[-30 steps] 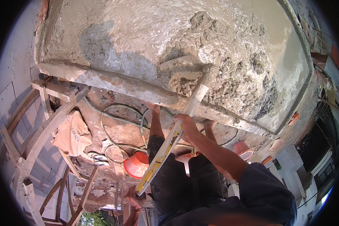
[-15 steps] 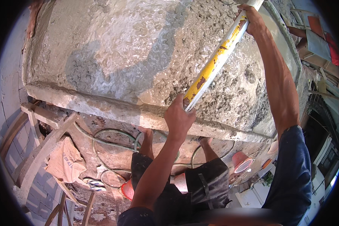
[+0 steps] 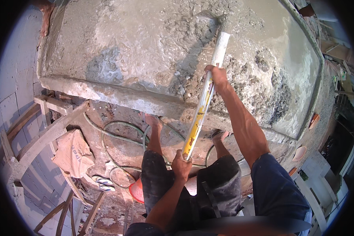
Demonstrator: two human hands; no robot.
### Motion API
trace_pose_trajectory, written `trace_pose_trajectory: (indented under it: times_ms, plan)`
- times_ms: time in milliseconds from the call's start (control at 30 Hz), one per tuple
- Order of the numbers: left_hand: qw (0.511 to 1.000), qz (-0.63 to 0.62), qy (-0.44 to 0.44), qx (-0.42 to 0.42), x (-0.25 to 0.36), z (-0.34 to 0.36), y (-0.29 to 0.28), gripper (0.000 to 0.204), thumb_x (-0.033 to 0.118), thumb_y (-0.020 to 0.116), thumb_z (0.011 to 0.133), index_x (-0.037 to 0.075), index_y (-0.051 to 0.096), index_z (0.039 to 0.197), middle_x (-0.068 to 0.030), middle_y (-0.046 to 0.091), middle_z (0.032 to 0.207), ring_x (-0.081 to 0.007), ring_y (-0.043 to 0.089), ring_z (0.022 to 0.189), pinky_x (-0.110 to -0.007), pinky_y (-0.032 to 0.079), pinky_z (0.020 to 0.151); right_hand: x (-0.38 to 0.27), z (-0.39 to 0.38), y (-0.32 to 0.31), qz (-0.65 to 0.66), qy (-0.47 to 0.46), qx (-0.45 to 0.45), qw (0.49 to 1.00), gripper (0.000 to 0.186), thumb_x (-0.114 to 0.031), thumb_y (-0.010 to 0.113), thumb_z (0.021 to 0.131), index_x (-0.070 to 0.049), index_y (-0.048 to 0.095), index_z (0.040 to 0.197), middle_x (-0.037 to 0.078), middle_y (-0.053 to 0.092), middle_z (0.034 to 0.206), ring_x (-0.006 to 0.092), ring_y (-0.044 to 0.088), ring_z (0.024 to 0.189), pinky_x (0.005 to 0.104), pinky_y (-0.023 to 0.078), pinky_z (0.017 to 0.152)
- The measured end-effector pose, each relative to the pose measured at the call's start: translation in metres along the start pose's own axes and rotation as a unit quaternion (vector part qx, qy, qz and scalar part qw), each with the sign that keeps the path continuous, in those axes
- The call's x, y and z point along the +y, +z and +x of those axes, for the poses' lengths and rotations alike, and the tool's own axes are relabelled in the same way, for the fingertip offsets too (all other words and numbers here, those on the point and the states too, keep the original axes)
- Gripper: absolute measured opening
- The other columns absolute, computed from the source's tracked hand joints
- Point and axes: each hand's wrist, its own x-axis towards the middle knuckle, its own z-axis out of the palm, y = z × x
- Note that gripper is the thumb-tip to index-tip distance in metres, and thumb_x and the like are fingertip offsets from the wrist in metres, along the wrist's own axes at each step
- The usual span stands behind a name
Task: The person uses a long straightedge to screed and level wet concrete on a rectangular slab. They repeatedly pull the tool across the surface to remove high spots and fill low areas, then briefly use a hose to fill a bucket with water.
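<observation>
Both hands are closed around a long round pole point(image 3: 201, 114) with worn white and yellow paint. My left hand point(image 3: 181, 165) grips its near end, over my lap. My right hand point(image 3: 218, 76) is wrapped round it farther up, above the concrete. The pole slants away from me and a little to the right. Its far end meets a ridge of wet concrete; whatever is at that tip is hidden in the mix. The grey wet concrete point(image 3: 145, 47) fills a large shallow trough with a raised rim point(image 3: 118, 95). Coarse stones show under my right hand.
A green hose point(image 3: 122, 123) lies coiled by my feet. To the left stand a wooden frame point(image 3: 47, 137), an empty-looking sack point(image 3: 73, 153) and flip-flops point(image 3: 103, 183). A red bucket point(image 3: 136, 191) is beside my leg. Another person's bare foot point(image 3: 46, 21) is at the trough's far left.
Both hands have drawn the pole back toward me, and it has swung to the left. My left hand has dropped from the rim to my lap. The pole's far end has come into view.
</observation>
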Motion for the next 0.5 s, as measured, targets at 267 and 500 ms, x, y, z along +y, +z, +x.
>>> trace_pose_trajectory:
  times_ms: [267, 500]
  plan:
    - [0.953, 0.018, -0.302, 0.003, -0.098, -0.157, 0.129, 0.036, 0.015, 0.083, 0.057, 0.003, 0.061, 0.084, -0.0191, 0.068, 0.087, -0.0376, 0.067, 0.082, -0.044, 0.053, 0.072, 0.139, -0.198, -0.085, 0.058, 0.013, 0.0, 0.998, 0.021, 0.006, 0.058, 0.062, 0.002, 0.057, 0.082, 0.012, 0.06, 0.069, 0.0225, 0.058, 0.055, 0.0336, 0.049, 0.05]
    - [0.975, 0.016, -0.216, -0.055, -0.046, -0.137, 0.092, 0.032, 0.011, 0.081, 0.061, 0.004, 0.064, 0.088, -0.0146, 0.067, 0.086, -0.0371, 0.066, 0.081, -0.046, 0.052, 0.072, 0.127, -0.093, -0.105, 0.075, 0.145, -0.05, 0.985, 0.007, -0.007, 0.056, 0.071, -0.003, 0.053, 0.076, 0.013, 0.055, 0.065, 0.0272, 0.056, 0.057, 0.0424, 0.05, 0.058]
